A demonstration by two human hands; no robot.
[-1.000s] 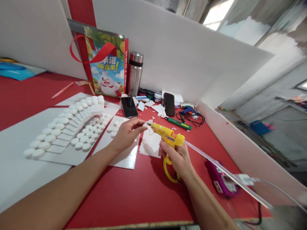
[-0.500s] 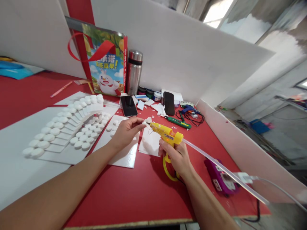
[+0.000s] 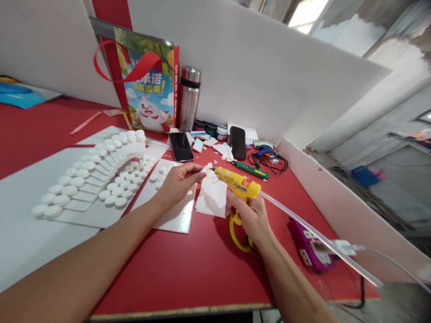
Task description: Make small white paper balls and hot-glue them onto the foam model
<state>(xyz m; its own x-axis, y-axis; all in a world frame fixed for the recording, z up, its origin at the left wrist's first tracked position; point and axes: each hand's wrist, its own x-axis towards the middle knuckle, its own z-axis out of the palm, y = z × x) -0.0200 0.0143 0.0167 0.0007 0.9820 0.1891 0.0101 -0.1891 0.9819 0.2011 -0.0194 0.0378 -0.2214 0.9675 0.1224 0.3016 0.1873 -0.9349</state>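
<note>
My right hand (image 3: 251, 215) is wrapped round the handle of a yellow hot glue gun (image 3: 237, 183), which points left. A long clear glue stick (image 3: 316, 235) runs out of its back. Close to the nozzle, my left hand (image 3: 180, 184) pinches a small white piece (image 3: 205, 170) between thumb and fingertips; its exact shape is hard to make out. Below the hands lie a white sheet (image 3: 212, 197) and a white board (image 3: 175, 220) with a few white discs on it. Further left, white discs (image 3: 117, 191) lie grouped beside a curved row of disc-topped white strips (image 3: 89, 184).
Behind the hands are a phone (image 3: 181, 147), a second dark phone (image 3: 237, 142), a green utility knife (image 3: 251, 170) and paint jars (image 3: 211, 130). A steel flask (image 3: 189, 98) and a printed bag (image 3: 151, 89) stand at the back. A purple power strip (image 3: 310, 246) sits right.
The glue gun has shifted slightly right, and its nozzle is now a little apart from the white piece. My left hand keeps its pinch almost in place.
</note>
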